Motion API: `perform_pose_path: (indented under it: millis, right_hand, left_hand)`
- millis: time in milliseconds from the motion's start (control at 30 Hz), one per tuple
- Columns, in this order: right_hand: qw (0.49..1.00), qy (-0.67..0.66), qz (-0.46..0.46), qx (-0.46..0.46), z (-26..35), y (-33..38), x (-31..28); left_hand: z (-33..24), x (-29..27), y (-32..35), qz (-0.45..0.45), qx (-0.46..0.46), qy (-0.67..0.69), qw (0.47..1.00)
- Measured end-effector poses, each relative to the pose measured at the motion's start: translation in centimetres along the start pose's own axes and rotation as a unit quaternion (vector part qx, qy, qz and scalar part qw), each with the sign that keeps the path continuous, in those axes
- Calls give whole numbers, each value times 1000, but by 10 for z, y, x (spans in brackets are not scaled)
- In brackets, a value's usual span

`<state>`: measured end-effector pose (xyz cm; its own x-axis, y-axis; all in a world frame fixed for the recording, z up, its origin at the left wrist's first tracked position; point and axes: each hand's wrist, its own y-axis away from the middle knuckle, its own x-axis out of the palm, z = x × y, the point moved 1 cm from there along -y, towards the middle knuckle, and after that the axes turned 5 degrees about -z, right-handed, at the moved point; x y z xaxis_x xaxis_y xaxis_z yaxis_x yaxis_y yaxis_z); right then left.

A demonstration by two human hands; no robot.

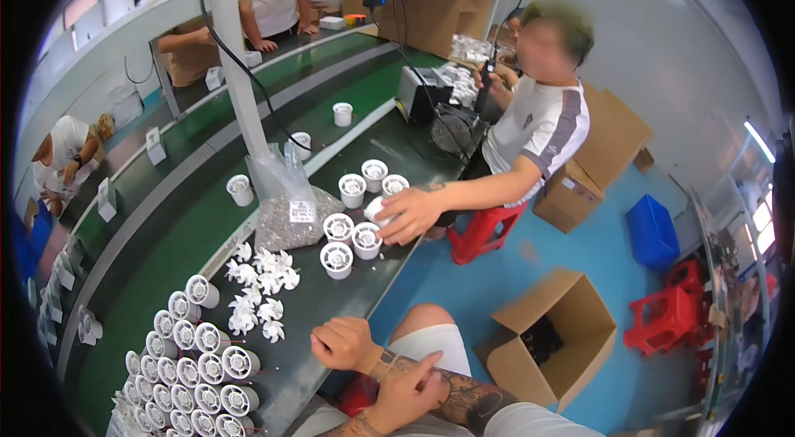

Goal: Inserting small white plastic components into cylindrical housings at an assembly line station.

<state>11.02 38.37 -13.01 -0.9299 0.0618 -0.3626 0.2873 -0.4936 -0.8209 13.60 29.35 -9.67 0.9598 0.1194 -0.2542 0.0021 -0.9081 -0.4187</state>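
My right hand is held over the near table edge with its fingers curled in, and nothing shows in it. My left hand lies against my tattooed right forearm, fingers stretched out, holding nothing. Nearest on the dark green bench are loose white fan impellers. Left of them, white round fan housings are stacked on their sides in rows. A co-worker's hand touches one of several upright white housings beyond my hands.
A clear plastic bag of small greyish parts sits behind the impellers. Green conveyor belt runs along the bench, carrying a few housings. A metal post rises beyond. Right: open cardboard box, red stools, blue bin.
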Motion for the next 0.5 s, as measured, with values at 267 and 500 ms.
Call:
perform_pose_path:
  millis: [267,500]
  right_hand:
    - [998,-9,-58,10,-4,2,-4]
    - [998,12,-56,35,-11,18,-2]
  left_hand:
    - [-3,-48,18,-108,43,-78,990]
    - [13,-81,69,-142,-48,-93,984]
